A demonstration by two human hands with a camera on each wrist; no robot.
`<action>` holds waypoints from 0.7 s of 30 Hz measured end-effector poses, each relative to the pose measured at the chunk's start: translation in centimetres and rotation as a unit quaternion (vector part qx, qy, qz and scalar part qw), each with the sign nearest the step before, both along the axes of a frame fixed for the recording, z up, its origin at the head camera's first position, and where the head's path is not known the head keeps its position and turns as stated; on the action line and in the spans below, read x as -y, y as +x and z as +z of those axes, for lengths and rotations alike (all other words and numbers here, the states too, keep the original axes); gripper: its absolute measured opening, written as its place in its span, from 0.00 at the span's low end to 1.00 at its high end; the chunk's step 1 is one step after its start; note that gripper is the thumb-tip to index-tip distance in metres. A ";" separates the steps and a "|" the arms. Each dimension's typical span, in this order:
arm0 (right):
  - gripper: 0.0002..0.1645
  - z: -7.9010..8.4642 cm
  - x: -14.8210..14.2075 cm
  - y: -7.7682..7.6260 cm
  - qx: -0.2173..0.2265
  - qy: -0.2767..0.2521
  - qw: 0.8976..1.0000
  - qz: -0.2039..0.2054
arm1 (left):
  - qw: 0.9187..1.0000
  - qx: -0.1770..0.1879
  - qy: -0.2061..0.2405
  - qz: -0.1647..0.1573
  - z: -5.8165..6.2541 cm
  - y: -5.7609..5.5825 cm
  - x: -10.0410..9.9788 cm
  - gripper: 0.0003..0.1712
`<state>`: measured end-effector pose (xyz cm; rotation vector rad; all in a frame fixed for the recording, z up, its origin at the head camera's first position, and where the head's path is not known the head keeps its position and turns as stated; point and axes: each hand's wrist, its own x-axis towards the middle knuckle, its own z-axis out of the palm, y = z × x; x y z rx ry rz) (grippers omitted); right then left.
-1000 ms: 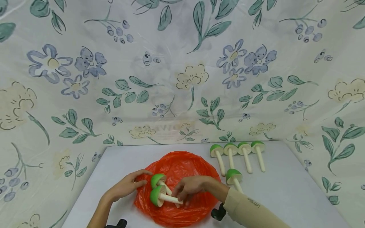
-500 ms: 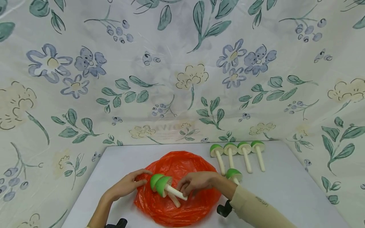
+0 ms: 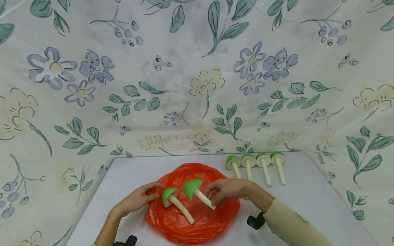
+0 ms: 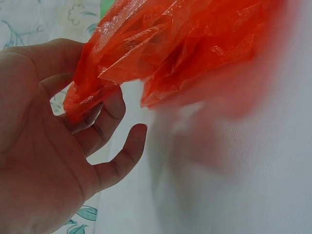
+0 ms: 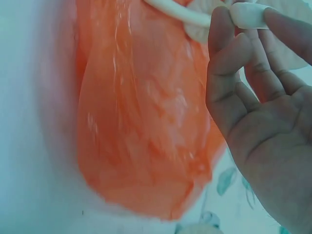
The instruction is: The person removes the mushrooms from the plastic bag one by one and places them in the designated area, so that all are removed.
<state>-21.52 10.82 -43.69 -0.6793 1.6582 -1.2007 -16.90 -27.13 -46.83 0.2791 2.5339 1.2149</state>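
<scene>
A toy mushroom [image 3: 193, 188] with a green cap and pale stem is pinched at its stem end by my right hand [image 3: 226, 192], over the red plastic bag [image 3: 194, 235]. In the right wrist view the thumb and fingers meet on the white stem tip [image 5: 249, 16]. A second mushroom [image 3: 182, 207] lies in the bag's mouth, cap toward my left hand [image 3: 135, 201]. That hand grips the bag's left rim; the left wrist view shows the red film [image 4: 92, 92] between its thumb and fingers, with the other fingers loosely bent.
At the table's back right, several green-capped mushrooms [image 3: 265, 171] lie in a row, stems toward me. My right forearm mostly hides another mushroom in front of them. The white table [image 3: 307, 201] ends against a floral cloth [image 3: 197, 130].
My right hand has moved right and slightly away from me, lifting its mushroom off the other one. The second mushroom stays in the bag; my left hand keeps its place.
</scene>
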 end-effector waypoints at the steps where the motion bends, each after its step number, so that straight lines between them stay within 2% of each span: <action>1: 0.16 0.1 -0.4 0.0 -0.003 -0.001 1.000 -0.003 | 1.000 0.001 0.000 0.002 0.0 0.0 0.0 0.18; 6: 0.18 0.6 -2.7 -0.1 -0.026 0.000 1.000 -0.017 | 1.000 0.008 0.001 0.017 -0.1 0.1 0.0 0.18; 11: 0.18 0.6 -4.8 -0.2 -0.051 0.006 0.999 -0.014 | 1.000 0.008 0.001 0.016 -0.2 0.1 0.0 0.18; 21: 0.19 0.9 -9.2 0.0 -0.029 -0.015 0.999 0.003 | 1.000 0.007 0.004 0.008 -0.2 0.1 0.1 0.18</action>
